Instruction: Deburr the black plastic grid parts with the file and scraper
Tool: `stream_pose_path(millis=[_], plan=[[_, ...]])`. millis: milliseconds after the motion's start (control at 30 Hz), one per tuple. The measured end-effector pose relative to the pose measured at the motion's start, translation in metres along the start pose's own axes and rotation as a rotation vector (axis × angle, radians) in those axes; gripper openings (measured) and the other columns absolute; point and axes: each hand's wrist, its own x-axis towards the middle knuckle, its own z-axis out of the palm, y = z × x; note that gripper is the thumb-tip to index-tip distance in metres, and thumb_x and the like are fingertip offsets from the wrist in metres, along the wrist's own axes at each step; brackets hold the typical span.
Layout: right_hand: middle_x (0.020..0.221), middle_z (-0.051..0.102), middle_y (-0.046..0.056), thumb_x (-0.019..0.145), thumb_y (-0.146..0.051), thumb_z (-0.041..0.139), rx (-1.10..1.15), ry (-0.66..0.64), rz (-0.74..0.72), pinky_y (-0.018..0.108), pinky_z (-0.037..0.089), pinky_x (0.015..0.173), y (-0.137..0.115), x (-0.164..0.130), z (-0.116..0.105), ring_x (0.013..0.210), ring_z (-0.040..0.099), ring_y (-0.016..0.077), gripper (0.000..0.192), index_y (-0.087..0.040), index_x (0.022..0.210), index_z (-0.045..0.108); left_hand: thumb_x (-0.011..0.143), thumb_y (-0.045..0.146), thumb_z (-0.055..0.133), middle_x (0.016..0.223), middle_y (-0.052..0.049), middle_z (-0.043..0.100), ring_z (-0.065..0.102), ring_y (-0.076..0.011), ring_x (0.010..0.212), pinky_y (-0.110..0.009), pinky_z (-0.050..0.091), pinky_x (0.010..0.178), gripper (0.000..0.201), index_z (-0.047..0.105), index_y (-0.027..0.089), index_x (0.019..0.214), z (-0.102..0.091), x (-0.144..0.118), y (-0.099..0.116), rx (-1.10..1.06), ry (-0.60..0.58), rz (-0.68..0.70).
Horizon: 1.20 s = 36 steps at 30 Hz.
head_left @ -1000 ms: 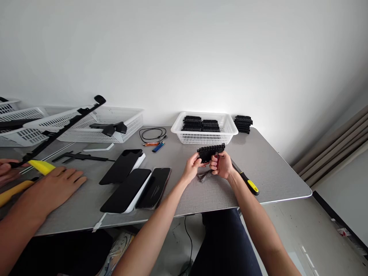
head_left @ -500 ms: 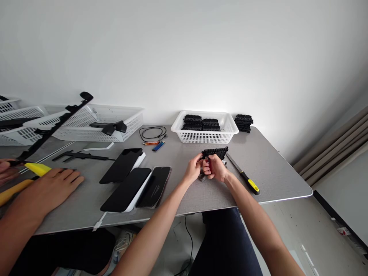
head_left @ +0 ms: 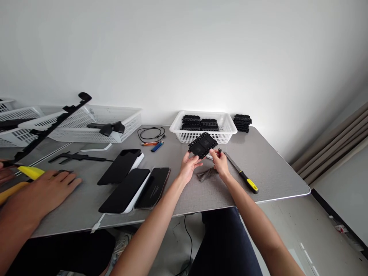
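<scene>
My left hand [head_left: 188, 167] is closed on the lower left of a flat black plastic piece [head_left: 202, 145] with toothed edges, tilted so its broad face shows. At the piece's lower right corner is my right hand [head_left: 220, 163], its fingers closed round a small red lighter [head_left: 219, 153]. The right thumb appears to touch the piece. Beneath my hands a dark wispy clump [head_left: 206, 174] lies on the grey table [head_left: 270, 172]. A small white thing behind the right fingers is mostly hidden. A file with a black and yellow handle [head_left: 249, 181] rests to the right.
A white basket [head_left: 203, 137] holds stacked black pieces; another stack [head_left: 242, 123] stands beside it. Left are several phones [head_left: 124, 190], a blue lighter [head_left: 157, 146], a cable [head_left: 151, 134] and calipers [head_left: 80, 156]. A co-worker's hand [head_left: 54, 188] is at far left, near a long black part [head_left: 54, 126].
The black piece has been raised and turned from edge-on to show its broad face. My hands have moved apart, and the dark clump below is now more visible.
</scene>
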Motion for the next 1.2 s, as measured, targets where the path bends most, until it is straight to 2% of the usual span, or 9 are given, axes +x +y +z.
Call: stream_pose_path(millis=[167, 300, 400, 500, 667, 833, 933, 1000, 1200], plan=[[0.058, 0.035, -0.008, 0.069, -0.051, 0.073, -0.025, 0.033, -0.033, 0.021, 0.027, 0.044, 0.005, 0.002, -0.001, 0.05, 0.032, 0.0086, 0.041, -0.019, 0.09, 0.056, 0.062, 0.025, 0.082, 0.111, -0.008, 0.068, 0.068, -0.023, 0.098, -0.033, 0.058, 0.073, 0.067, 0.048, 0.02, 0.119, 0.006, -0.005, -0.007, 0.114, -0.03, 0.02], [0.059, 0.04, -0.006, 0.073, -0.047, 0.069, -0.091, 0.045, -0.085, 0.021, 0.031, 0.049, 0.008, 0.003, -0.002, 0.055, 0.035, 0.0095, 0.032, -0.02, 0.075, 0.053, 0.061, 0.025, 0.083, 0.116, -0.007, 0.067, 0.067, -0.0221, 0.1, -0.037, 0.055, 0.085, 0.076, 0.045, 0.022, 0.127, 0.009, -0.008, -0.008, 0.16, -0.112, 0.04], [0.059, 0.04, -0.005, 0.075, -0.046, 0.066, -0.152, 0.081, -0.141, 0.022, 0.031, 0.051, 0.006, 0.003, -0.004, 0.057, 0.035, 0.0099, 0.033, -0.02, 0.065, 0.047, 0.07, 0.042, 0.078, 0.115, -0.011, 0.067, 0.066, -0.0247, 0.101, -0.036, 0.055, 0.081, 0.065, 0.051, 0.019, 0.126, 0.01, -0.006, -0.005, 0.213, -0.122, 0.057], [0.057, 0.036, -0.006, 0.076, -0.042, 0.062, -0.261, 0.11, -0.197, 0.023, 0.027, 0.051, 0.002, 0.001, -0.006, 0.056, 0.03, 0.0096, 0.032, -0.021, 0.062, 0.042, 0.082, 0.059, 0.06, 0.117, -0.014, 0.067, 0.064, -0.0272, 0.105, -0.034, 0.054, 0.076, 0.057, 0.059, 0.016, 0.12, 0.007, -0.003, -0.004, 0.278, -0.109, 0.095], [0.057, 0.04, -0.006, 0.076, -0.033, 0.053, -0.424, 0.12, -0.258, 0.024, 0.026, 0.053, -0.002, -0.002, -0.006, 0.056, 0.033, 0.0103, 0.02, -0.021, 0.063, 0.043, 0.082, 0.063, 0.057, 0.114, -0.013, 0.069, 0.062, -0.0285, 0.11, -0.035, 0.052, 0.086, 0.061, 0.063, 0.014, 0.117, 0.0, 0.005, -0.012, 0.421, 0.02, 0.204], [0.06, 0.044, -0.004, 0.075, -0.031, 0.053, -0.551, 0.164, -0.294, 0.026, 0.028, 0.056, -0.003, -0.004, -0.007, 0.058, 0.036, 0.0123, 0.017, -0.021, 0.064, 0.044, 0.08, 0.062, 0.06, 0.102, -0.011, 0.072, 0.067, -0.0258, 0.093, -0.03, 0.054, 0.07, 0.054, 0.065, 0.013, 0.103, -0.005, 0.006, -0.016, 0.522, 0.027, 0.201], [0.066, 0.05, -0.003, 0.075, -0.03, 0.053, -0.59, 0.18, -0.332, 0.027, 0.031, 0.06, -0.002, -0.003, -0.008, 0.062, 0.041, 0.0142, 0.01, -0.02, 0.072, 0.052, 0.078, 0.06, 0.063, 0.106, -0.013, 0.071, 0.067, -0.0261, 0.092, -0.027, 0.053, 0.057, 0.059, 0.061, 0.013, 0.115, -0.004, 0.005, -0.016, 0.47, -0.015, 0.161], [0.071, 0.053, -0.001, 0.076, -0.029, 0.053, -0.568, 0.168, -0.349, 0.027, 0.034, 0.064, -0.001, -0.002, -0.008, 0.065, 0.045, 0.0154, 0.012, -0.019, 0.08, 0.057, 0.077, 0.057, 0.066, 0.109, -0.015, 0.07, 0.068, -0.0273, 0.093, -0.029, 0.055, 0.056, 0.066, 0.055, 0.013, 0.124, -0.004, 0.005, -0.016, 0.432, -0.015, 0.146], [0.074, 0.055, 0.0, 0.079, -0.032, 0.054, -0.531, 0.129, -0.366, 0.028, 0.037, 0.066, 0.001, -0.001, -0.009, 0.068, 0.047, 0.0161, 0.013, -0.019, 0.082, 0.058, 0.077, 0.053, 0.069, 0.105, -0.015, 0.073, 0.069, -0.0296, 0.102, -0.039, 0.056, 0.087, 0.058, 0.06, 0.012, 0.117, -0.008, 0.008, -0.018, 0.487, 0.032, 0.207]])
